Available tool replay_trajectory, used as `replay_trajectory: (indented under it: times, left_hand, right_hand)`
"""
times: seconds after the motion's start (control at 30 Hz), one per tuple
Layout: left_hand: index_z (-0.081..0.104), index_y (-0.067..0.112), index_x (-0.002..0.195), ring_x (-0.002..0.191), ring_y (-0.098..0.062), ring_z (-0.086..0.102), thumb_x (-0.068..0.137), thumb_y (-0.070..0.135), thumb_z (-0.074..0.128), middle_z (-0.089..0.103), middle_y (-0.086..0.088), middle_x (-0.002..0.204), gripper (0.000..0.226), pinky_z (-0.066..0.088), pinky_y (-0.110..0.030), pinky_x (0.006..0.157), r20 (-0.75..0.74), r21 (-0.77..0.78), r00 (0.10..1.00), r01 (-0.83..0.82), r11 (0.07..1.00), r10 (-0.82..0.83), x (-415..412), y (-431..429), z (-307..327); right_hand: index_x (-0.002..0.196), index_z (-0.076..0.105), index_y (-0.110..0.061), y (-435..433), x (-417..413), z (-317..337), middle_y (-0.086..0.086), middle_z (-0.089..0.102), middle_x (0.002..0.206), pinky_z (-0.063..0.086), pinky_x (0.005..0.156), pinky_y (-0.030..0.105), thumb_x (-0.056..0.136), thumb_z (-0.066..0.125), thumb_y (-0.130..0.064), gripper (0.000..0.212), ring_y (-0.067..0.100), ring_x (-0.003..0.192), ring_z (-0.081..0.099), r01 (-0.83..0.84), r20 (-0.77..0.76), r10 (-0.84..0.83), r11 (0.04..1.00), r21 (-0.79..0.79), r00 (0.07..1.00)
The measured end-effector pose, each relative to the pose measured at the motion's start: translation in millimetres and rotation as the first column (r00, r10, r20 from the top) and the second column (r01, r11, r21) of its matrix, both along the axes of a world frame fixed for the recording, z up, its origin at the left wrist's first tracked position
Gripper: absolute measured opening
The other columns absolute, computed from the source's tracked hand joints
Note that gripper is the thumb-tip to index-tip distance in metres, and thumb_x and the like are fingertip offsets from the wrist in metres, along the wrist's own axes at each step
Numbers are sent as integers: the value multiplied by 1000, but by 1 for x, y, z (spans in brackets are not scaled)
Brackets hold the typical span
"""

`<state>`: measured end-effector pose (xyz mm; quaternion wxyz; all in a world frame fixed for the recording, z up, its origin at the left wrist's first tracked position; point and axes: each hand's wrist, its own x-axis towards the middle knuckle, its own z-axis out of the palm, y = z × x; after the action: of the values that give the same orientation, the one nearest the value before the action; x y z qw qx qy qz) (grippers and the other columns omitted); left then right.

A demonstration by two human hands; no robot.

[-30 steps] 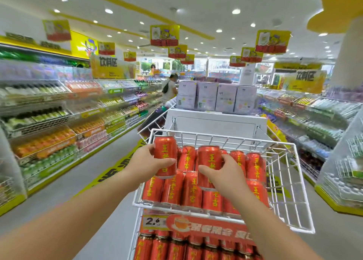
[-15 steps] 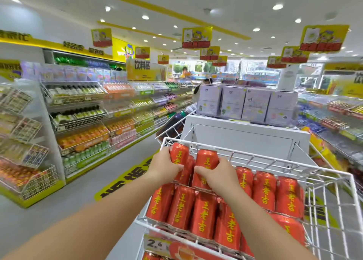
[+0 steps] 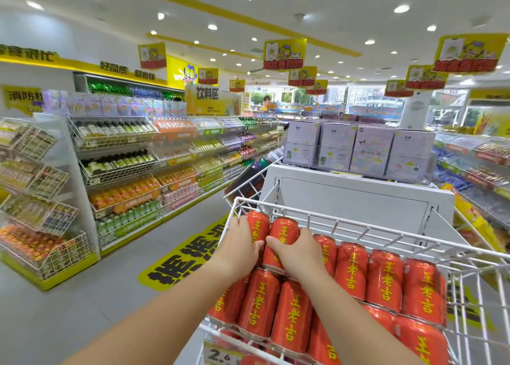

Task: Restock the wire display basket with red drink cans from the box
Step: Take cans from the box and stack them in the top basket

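Up at the far left corner of the white wire basket [image 3: 367,224], each hand grips one red can: left hand [image 3: 239,250] wraps the corner can [image 3: 259,226], right hand [image 3: 299,254] its neighbour [image 3: 284,233], atop the stacked cans [image 3: 386,279].

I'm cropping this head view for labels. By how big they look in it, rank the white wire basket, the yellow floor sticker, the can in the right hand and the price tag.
1. White wire display basket
2. Yellow floor sticker with black characters
3. Red drink can in the right hand, partly covered
4. White price tag, cut off by the frame's edge, so least certain
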<state>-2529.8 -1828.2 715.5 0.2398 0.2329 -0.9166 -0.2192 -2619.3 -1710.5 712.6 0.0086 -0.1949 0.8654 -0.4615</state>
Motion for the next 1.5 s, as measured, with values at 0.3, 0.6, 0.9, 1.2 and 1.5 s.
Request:
replay_trajectory:
  times: [0.3,0.6,0.9,1.2,1.5]
  left_hand:
    - [17,0,156,118,-21,48,103,57,38,44,-8,133,81,54,-28,77,147,-600,959,-109,793,243,12,5,-5]
    - [21,10,158,153,-36,0,103,54,38,0,-13,168,73,11,-57,114,129,-560,963,-126,819,236,6,-20,-17]
    - [22,14,158,140,-40,34,101,55,43,20,-19,159,72,43,-53,105,114,-335,987,-68,940,112,12,-24,-18]
    - [10,13,162,154,-38,12,100,63,33,5,-21,167,83,23,-54,121,171,-430,981,-7,903,89,33,-18,-21]
    - [6,16,162,155,-34,12,91,74,18,6,-16,169,93,21,-52,123,236,-481,971,158,862,-46,83,-20,-31]
  right_hand:
    - [122,55,-12,-5,3,-9,9,57,125,46,95,35,83,63,-47,53,25,114,54,-90,-62,96,992,87,993]
    - [134,49,-10,1,0,-10,11,46,135,38,97,31,94,60,-39,52,27,124,49,-170,-33,176,976,139,984]
    - [150,34,-9,5,7,-14,15,36,153,35,115,41,95,54,-49,71,30,140,39,-141,-65,156,970,197,986]
    - [152,30,-15,26,32,-9,9,39,149,33,113,46,92,45,-63,78,30,138,36,39,-390,133,914,404,911]
    - [160,11,-17,39,91,-10,11,9,168,9,125,50,92,35,-69,90,30,155,5,189,-491,94,848,495,866]
